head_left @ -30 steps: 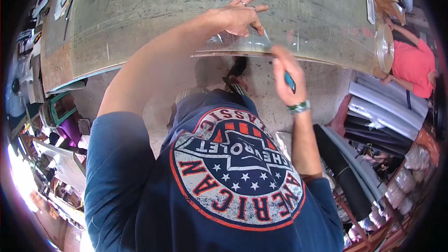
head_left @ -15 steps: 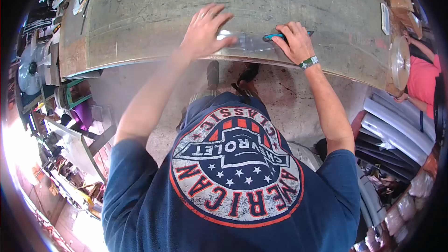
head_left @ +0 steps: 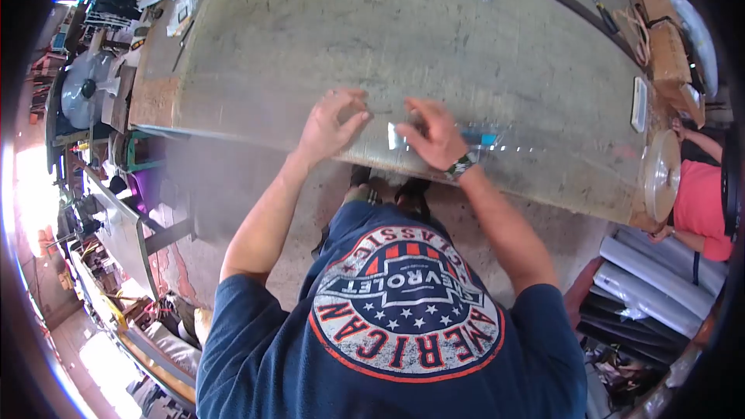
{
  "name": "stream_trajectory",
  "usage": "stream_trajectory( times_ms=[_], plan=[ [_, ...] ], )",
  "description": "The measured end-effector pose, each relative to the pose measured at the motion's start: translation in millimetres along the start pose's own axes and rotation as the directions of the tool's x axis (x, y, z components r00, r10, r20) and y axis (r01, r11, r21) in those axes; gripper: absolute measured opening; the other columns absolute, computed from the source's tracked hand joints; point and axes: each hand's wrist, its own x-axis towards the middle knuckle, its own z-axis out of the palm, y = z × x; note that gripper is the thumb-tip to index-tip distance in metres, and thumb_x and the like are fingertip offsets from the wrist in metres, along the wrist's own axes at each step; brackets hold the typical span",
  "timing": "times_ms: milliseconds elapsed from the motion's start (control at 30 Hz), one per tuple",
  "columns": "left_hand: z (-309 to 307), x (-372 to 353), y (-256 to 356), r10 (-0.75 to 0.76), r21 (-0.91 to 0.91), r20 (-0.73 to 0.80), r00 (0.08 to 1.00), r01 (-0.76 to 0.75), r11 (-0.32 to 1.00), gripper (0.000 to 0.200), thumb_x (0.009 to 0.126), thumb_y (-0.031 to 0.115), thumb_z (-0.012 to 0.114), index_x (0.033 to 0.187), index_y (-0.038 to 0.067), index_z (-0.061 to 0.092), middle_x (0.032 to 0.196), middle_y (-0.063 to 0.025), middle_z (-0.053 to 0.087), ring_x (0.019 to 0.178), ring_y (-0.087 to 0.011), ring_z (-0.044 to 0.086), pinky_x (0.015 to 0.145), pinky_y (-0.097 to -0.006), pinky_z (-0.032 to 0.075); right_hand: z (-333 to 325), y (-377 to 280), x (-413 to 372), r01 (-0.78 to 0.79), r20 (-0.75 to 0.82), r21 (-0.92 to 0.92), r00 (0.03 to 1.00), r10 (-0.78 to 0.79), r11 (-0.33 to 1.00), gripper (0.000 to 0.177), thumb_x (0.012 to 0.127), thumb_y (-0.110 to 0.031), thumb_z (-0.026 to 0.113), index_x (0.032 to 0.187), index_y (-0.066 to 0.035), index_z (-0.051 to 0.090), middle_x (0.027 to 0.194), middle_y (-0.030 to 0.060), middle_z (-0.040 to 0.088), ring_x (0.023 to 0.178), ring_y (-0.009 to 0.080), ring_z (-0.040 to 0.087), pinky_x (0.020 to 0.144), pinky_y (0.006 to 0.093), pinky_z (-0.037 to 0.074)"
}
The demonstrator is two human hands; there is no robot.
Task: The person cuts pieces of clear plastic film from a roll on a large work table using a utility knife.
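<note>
My left hand point(head_left: 332, 130) hovers over the front edge of the workbench point(head_left: 310, 39). Its thumb and fingers curve apart, with nothing visible between them. Close by on the right, my right hand point(head_left: 433, 136) also has its thumb and fingers apart and appears to hold nothing. Under and beside it lies a clear plastic strip point(head_left: 528, 140), which catches light near the thumb. A teal utility knife point(head_left: 487, 140) rests just right of my right hand, partly hidden behind it.
A large clear roll point(head_left: 662, 174) stands at the bench's right end, near a person in a pink top point(head_left: 698, 209). Pliers point(head_left: 605, 14) and a cardboard box point(head_left: 669, 54) sit at the far right. Wrapped rolls point(head_left: 660, 279) are stacked below. A fan point(head_left: 87, 89) stands left.
My right hand has let go of the utility knife and moved left. The left hand has come closer to it. The view has shifted, showing more of the bench's far side.
</note>
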Motion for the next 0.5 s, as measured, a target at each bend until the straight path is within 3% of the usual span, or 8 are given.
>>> stream_trajectory(
  times_ms=[67,100,133,167,300,400,500],
  plan=[
    [-4,11,5,-0.124,-0.197,0.041,0.991,0.130,0.972,0.016,0.088,0.006,0.077,0.100,0.000,0.068,0.117,-0.0130,0.072,0.097,-0.0184,0.069,0.085,-0.0332,0.055,17,-17,27,-0.288,0.154,0.232,0.954,0.257,0.929,0.045,0.094,-0.038,0.074,0.116,0.001,0.069,0.099,0.0171,0.072,0.091,0.0297,0.068,0.080,0.0395,0.053],
    [-8,20,6,-0.124,-0.164,0.018,0.992,0.125,0.979,0.019,0.087,0.010,0.078,0.100,0.000,0.068,0.108,-0.0135,0.073,0.094,-0.0232,0.071,0.083,-0.0353,0.056,18,-31,42,-0.324,0.180,0.250,0.942,0.285,0.913,0.036,0.096,-0.033,0.073,0.110,0.000,0.072,0.091,0.0147,0.073,0.081,0.0217,0.068,0.074,0.0347,0.053],
    [-13,28,11,-0.127,-0.132,-0.002,0.992,0.126,0.983,0.023,0.087,0.014,0.080,0.101,0.001,0.069,0.100,-0.0139,0.074,0.091,-0.0281,0.072,0.082,-0.0374,0.056,19,-42,56,-0.366,0.211,0.388,0.929,0.306,0.846,0.029,0.096,-0.029,0.073,0.106,-0.001,0.073,0.088,0.0134,0.073,0.076,0.0183,0.066,0.071,0.0328,0.053],
    [-21,36,15,-0.238,-0.170,0.035,0.971,0.241,0.956,0.026,0.086,0.017,0.082,0.102,0.001,0.069,0.089,-0.0096,0.072,0.080,-0.0173,0.068,0.073,-0.0332,0.055,20,-45,67,-0.367,0.195,0.343,0.928,0.317,0.865,0.028,0.097,-0.027,0.072,0.105,-0.001,0.073,0.087,0.0124,0.074,0.075,0.0169,0.066,0.070,0.0321,0.052],
    [-79,69,-3,-0.406,-0.225,0.332,0.852,0.489,0.843,0.035,0.081,0.021,0.088,0.106,0.003,0.071,0.083,-0.0017,0.068,0.069,-0.0105,0.058,0.063,-0.0285,0.048,18,-40,108,-0.326,0.175,0.236,0.941,0.290,0.915,0.021,0.100,-0.020,0.068,0.105,0.001,0.072,0.087,0.0059,0.075,0.079,0.0120,0.067,0.073,0.0285,0.054],
    [-128,82,-63,-0.369,-0.203,0.526,0.766,0.535,0.820,0.030,0.081,0.018,0.089,0.101,0.002,0.073,0.081,0.0017,0.067,0.068,-0.0072,0.058,0.060,-0.0280,0.048,6,-16,135,-0.455,0.174,0.438,0.889,0.424,0.775,0.017,0.101,-0.011,0.067,0.105,0.005,0.070,0.090,0.0059,0.072,0.083,0.0130,0.069,0.075,0.0280,0.055],
    [-180,83,-131,-0.312,-0.185,0.547,0.777,0.476,0.860,0.027,0.080,0.020,0.088,0.095,0.002,0.074,0.090,-0.0028,0.072,0.076,-0.0098,0.064,0.064,-0.0261,0.051,-16,31,154,-0.458,0.023,0.579,0.836,0.549,0.674,0.019,0.100,-0.019,0.070,0.104,0.000,0.072,0.088,0.0040,0.074,0.079,0.0118,0.069,0.071,0.0255,0.054]
  ],
)
